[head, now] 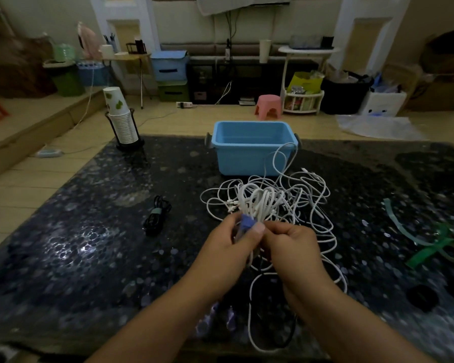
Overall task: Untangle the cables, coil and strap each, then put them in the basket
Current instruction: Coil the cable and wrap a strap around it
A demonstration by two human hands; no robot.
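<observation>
A coil of white cable point(257, 200) stands up from between my two hands, above a loose tangle of white cables point(307, 195) on the dark table. My left hand point(231, 244) grips the base of the coil, thumb pressing a blue-purple strap point(247, 222) wrapped round it. My right hand point(291, 244) pinches the same bundle just right of the strap. A blue plastic basket point(252, 153) sits behind the tangle, with one white loop leaning on its front wall. A black cable point(156, 214), coiled and strapped, lies to the left.
Green straps point(430, 247) lie at the table's right side, purple straps point(215, 318) near the front edge under my forearms. A stack of paper cups in a holder point(121, 121) stands at the back left. A round black object point(421, 297) sits front right.
</observation>
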